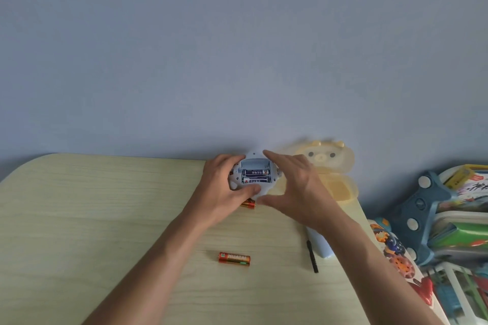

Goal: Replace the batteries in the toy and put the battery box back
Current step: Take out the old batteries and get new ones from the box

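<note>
Two hands: both of yours are at the toy near the far edge of the worktop (105,206).
Worktop: pale wood grain, carrying everything named below.
Yellow box: a bear-faced case (330,166) lies open just beyond your right hand, against the wall.
Left hand: your left hand (224,187) is wrapped round the toy's left side, thumb pressed on its near rim, gripping it.
Right hand: your right hand (293,185) is spread open, forefinger reaching over the toy's far edge and thumb near its front; it holds nothing that you can see.
Toy: the small white toy (254,175) sits belly-up with its battery bay uncovered.
Screwdriver: a thin dark one (311,256) lies near your right forearm, beside a pale blue piece (323,245) that may be the bay's cover; you cannot tell.
Loose batteries: one orange battery (234,258) lies well apart toward you; another (248,204) peeks out under your left hand, touching the toy.
Batteries in the bay: two dark ones (256,176) lie side by side, with one slot beyond them looking empty.
Risk: the hidden orange battery could roll off if you shift the toy.
Risk: mixing old and new cells, or seating one backwards, is likely if you do not check the markings.
</note>
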A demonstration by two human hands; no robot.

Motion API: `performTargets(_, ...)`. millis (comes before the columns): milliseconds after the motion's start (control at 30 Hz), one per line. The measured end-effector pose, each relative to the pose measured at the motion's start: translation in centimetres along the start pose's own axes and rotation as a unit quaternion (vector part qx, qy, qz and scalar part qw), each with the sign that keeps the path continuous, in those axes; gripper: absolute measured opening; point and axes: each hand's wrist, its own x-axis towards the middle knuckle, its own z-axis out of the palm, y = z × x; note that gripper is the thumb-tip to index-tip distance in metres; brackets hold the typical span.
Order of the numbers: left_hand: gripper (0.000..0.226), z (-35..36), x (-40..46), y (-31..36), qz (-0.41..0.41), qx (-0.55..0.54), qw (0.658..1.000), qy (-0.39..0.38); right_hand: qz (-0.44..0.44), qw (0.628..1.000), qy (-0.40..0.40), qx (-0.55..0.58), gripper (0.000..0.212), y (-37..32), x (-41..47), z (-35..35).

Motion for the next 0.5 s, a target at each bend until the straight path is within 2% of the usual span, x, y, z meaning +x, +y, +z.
performTargets(133, 0.066, -0.3, 0.0, 0.2, 0.01, 0.012, 1.0, -0.002, 0.033, 0.998, -0.06, 0.003, 0.108, -0.3, 0.4, 1.1)
performTargets(267, 0.072, -0.7, -0.2, 0.6, 0.043, 0.066, 0.997, -0.014, 0.016, 1.0, -0.003, 0.002, 0.084, 0.4, 0.7, 1.7)
performTargets(333, 0.074, -0.8, -0.2, 0.8, 0.063, 0.057, 0.996, -0.017, 0.008, 1.0, 0.005, 0.006, 0.075, 0.7, 0.8, 1.7)
performTargets(500, 0.044, -1.1, 0.4, 1.6, 0.14, 0.051, 0.986, -0.076, 0.011, 0.996, 0.001, 0.092, 0.063, 0.2, 0.8, 1.2)
